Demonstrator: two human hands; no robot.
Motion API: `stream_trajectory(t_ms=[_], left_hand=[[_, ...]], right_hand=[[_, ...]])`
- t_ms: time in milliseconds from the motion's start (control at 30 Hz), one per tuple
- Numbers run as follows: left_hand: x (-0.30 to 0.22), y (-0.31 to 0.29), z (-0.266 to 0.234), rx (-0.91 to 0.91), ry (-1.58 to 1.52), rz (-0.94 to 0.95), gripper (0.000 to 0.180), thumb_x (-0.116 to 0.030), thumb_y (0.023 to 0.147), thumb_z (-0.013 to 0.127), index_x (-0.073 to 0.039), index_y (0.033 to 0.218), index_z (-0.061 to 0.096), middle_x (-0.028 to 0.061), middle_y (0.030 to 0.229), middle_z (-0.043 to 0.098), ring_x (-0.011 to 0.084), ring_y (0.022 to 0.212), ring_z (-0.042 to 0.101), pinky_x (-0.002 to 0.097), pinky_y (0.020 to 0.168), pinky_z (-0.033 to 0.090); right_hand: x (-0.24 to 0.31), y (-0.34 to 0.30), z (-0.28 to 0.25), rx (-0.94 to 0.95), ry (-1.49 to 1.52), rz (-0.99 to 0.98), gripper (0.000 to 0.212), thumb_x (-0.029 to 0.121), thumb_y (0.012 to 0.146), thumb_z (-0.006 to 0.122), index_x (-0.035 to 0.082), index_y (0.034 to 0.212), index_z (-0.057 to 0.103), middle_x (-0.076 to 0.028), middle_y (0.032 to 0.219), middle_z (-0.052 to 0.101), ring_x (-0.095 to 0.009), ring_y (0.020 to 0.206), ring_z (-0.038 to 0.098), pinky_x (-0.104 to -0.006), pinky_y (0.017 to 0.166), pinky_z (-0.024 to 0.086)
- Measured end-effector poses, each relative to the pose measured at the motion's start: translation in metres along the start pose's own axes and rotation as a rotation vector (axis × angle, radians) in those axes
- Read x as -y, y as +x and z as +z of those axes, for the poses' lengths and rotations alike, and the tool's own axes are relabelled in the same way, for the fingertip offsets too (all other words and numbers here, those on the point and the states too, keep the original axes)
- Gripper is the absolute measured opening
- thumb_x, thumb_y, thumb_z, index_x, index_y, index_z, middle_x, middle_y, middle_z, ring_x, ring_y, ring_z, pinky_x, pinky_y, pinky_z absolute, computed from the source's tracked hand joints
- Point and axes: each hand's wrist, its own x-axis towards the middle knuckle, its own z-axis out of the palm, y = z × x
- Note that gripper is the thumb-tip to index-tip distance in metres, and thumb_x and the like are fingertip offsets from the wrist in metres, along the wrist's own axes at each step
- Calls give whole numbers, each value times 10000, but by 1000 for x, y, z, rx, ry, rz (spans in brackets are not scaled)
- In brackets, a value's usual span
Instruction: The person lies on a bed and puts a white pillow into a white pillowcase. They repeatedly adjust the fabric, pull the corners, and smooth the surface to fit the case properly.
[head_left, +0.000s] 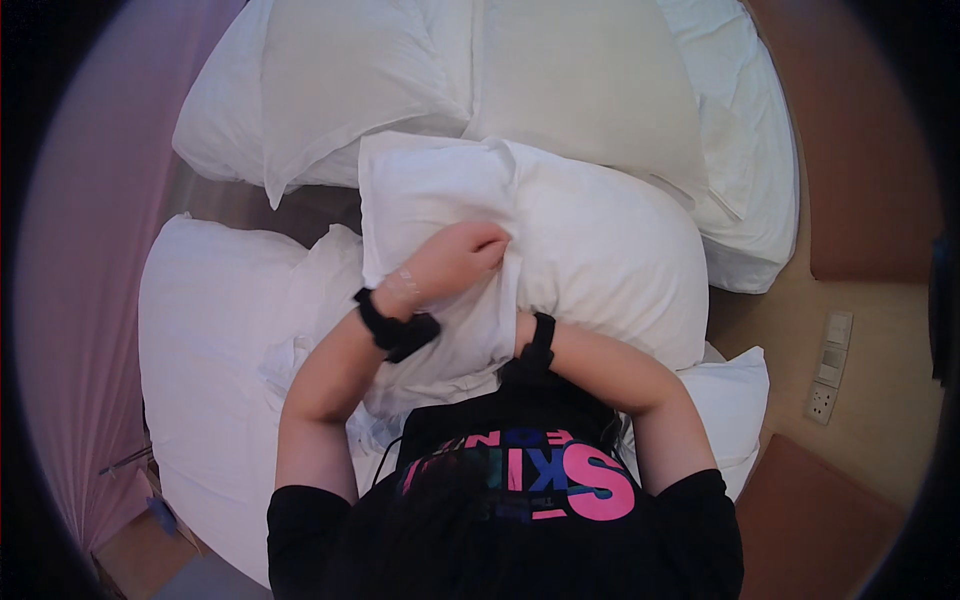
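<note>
A plump white pillow in a white pillowcase [610,230] lies crosswise in front of me, its loose open end toward the left. My left hand [462,262] is closed, its fingertips pinching the edge of the pillowcase near the middle. Loose cloth spreads flat beyond that hand. My right hand [524,332] reaches in from the right, and its fingers are hidden behind the pillowcase's fold. Whether that hand grips anything is not visible. Each wrist wears a black band.
Two more white pillows, one at the far left [365,70] and one at the far right [585,80], rest on white bedding [755,160]. Another bulky white pillow [215,310] lies at my left. A pink curtain [100,230] hangs left; wall sockets [830,365] and brown panels [870,150] are right.
</note>
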Motion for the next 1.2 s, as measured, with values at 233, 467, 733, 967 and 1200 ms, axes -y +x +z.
stream_trajectory(t_ms=[233,467,733,967,1200], left_hand=[[20,-66,-42,-55,-177,23,429,-206,868,671,-100,1272,573,184,1263,565,260,1183,548,338,990,425],[-18,-68,-15,-117,717,213,686,-351,778,742,-145,1384,495,222,1451,394,419,1264,444,454,1064,348],[-20,25,-44,-318,505,-280,486,-405,865,641,42,1044,569,232,816,662,391,797,651,452,718,511],[53,57,-30,-158,528,-186,325,-303,860,533,8,830,621,245,824,654,419,813,633,501,725,488],[-10,-14,19,25,512,22,219,-254,843,520,-54,786,590,182,723,636,396,690,618,507,622,476]], right_hand=[[77,-20,-82,-323,351,352,433,219,884,658,18,1261,582,-155,1230,612,-251,1156,569,-392,1050,383],[116,-52,-61,-30,-637,299,254,334,769,731,105,752,623,-61,681,590,-256,700,575,-371,799,416],[158,-13,-53,-260,-446,24,231,232,775,723,120,722,528,-31,642,518,-235,677,556,-384,758,415],[102,-6,-118,-657,-741,645,504,293,762,747,49,1176,596,-180,1011,596,-352,935,578,-429,849,467],[-3,-120,-219,-759,-337,930,513,451,896,609,22,1177,628,-203,1154,652,-339,1065,618,-402,924,480]])
